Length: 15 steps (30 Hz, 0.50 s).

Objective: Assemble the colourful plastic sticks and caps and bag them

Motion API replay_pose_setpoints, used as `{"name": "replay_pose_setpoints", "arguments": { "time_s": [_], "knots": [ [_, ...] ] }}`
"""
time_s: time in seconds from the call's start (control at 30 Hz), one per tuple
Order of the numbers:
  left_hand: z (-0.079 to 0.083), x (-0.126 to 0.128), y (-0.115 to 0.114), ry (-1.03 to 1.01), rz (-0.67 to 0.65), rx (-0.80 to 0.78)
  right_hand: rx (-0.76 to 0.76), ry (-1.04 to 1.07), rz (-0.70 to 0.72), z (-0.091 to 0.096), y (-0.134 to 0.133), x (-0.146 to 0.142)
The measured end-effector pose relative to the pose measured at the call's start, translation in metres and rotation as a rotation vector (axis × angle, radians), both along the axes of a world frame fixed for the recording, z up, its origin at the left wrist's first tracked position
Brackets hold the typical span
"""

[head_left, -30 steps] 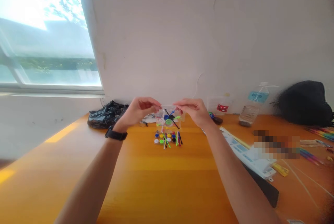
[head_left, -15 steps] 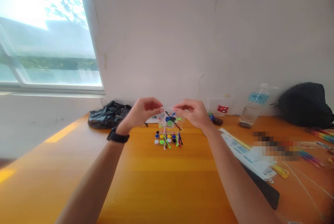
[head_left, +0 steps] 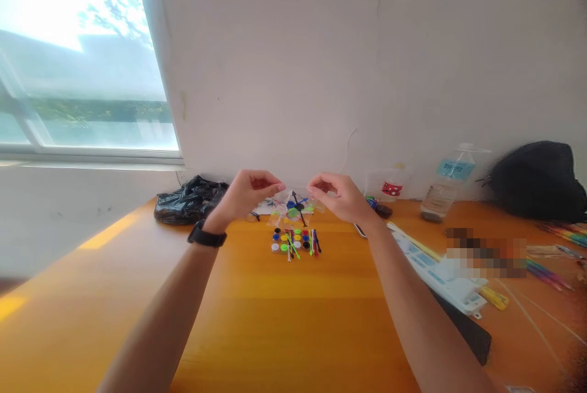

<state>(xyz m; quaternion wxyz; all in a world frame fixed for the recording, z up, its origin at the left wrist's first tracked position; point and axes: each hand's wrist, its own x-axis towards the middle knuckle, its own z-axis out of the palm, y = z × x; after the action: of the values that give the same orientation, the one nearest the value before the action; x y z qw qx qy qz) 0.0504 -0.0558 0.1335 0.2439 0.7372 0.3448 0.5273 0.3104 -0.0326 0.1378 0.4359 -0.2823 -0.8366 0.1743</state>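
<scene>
A small clear plastic bag [head_left: 300,213] hangs between my hands, with black, blue and green plastic arrow pieces inside. My left hand [head_left: 251,196], with a black band at the wrist, pinches its upper left corner. At the upper right, my right hand [head_left: 340,197] pinches the other corner between thumb and fingers. Just below the bag, on the table, sit rows of small round plastic discs [head_left: 284,247] in white, green, yellow, blue, red and black. Several coloured arrow sticks [head_left: 315,243] lie over and beside those discs.
On the wooden table [head_left: 275,332], a black plastic bag [head_left: 190,200] lies at the back left. To the right are a white plastic tray [head_left: 438,274], a dark flat object [head_left: 470,332], a clear bottle [head_left: 443,188], coloured pencils [head_left: 545,274] and a black pouch [head_left: 536,182].
My fingertips have drawn slightly apart at the top of the clear bag. The pieces inside have shifted a little, and the bag's lower part spreads further left.
</scene>
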Motion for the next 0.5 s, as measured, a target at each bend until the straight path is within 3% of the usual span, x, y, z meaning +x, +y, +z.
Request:
{"name": "replay_pose_setpoints", "arguments": {
  "time_s": [0.23, 0.5],
  "knots": [
    [-0.007, 0.016, 0.002, -0.060, -0.053, -0.014, -0.059, -0.017, 0.062, -0.005, -0.002, -0.009],
    [-0.011, 0.007, 0.010, 0.003, -0.030, -0.033, -0.178, 0.026, 0.061, -0.009, 0.016, 0.009]
  ]
}}
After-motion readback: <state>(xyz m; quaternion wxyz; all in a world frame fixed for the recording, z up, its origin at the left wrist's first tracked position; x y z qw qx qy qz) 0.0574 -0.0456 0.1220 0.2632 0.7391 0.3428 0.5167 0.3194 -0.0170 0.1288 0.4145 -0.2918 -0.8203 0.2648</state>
